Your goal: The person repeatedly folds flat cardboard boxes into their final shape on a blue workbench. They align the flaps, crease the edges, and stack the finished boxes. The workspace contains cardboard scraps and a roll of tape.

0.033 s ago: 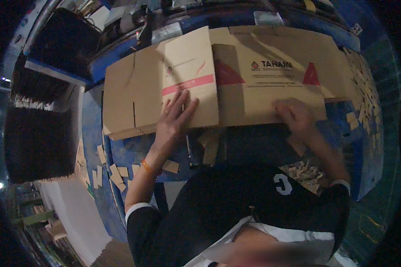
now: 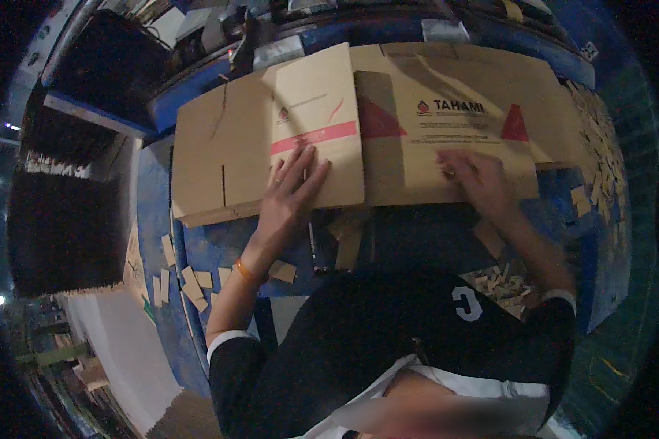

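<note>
The head view looks down over a dark top with rolled white cuffs to two bare forearms reaching forward. Nearest the body, the blue counter [image 2: 198, 249] is littered with small cardboard offcuts [image 2: 190, 282], more of them heaped in a pile of scraps [image 2: 505, 282] by the right elbow. The left hand [image 2: 289, 194], an orange band at its wrist, lies flat with fingers [image 2: 300, 164] spread and released, pressing on the folded-over flap [image 2: 318, 128] of the flattened cardboard box [image 2: 417, 124]; a pink stripe crosses that flap just beyond the fingertips. The right hand [image 2: 476, 179] is blurred, resting palm down on the box's near edge, its fingers loosely open and grasping nothing. The box lies across the counter's middle, printed with red triangles, on top of another flattened carton [image 2: 212, 157] showing at the left. Beyond it run a blue edge and dark clutter.
</note>
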The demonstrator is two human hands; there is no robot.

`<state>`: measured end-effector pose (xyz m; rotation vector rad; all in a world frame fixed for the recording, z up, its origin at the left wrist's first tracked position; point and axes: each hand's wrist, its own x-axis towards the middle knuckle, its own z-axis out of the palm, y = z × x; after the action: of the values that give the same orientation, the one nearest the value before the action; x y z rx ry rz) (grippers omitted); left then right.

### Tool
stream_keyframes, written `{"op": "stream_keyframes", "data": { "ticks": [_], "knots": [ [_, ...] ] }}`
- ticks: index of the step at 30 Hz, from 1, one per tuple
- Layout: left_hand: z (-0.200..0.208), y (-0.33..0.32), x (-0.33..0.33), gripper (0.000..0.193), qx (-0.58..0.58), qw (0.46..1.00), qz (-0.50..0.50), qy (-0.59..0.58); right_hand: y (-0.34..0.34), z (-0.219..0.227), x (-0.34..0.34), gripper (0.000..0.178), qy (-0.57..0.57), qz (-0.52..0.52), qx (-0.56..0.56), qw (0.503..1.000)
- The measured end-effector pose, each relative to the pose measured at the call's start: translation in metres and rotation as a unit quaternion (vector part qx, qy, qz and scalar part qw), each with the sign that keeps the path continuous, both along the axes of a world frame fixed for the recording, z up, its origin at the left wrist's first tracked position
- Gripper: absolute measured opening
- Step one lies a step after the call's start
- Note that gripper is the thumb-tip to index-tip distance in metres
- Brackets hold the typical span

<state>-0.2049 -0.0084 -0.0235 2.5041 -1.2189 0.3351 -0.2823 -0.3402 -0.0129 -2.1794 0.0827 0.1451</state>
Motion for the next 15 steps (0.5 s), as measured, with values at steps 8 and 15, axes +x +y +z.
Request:
{"op": "stream_keyframes", "data": {
  "ticks": [8, 15],
  "knots": [
    [-0.002, 0.013, 0.018, 0.038, -0.234, 0.959, 0.1, 0.123, 0.104, -0.013, 0.136, 0.029, 0.097, 0.057, 0.304, 0.946],
    [-0.003, -0.003, 0.081, 0.03, -0.261, 0.902, 0.294, 0.177, 0.106, -0.012, 0.118, 0.026, 0.014, 0.046, 0.315, 0.948]
  ]
}}
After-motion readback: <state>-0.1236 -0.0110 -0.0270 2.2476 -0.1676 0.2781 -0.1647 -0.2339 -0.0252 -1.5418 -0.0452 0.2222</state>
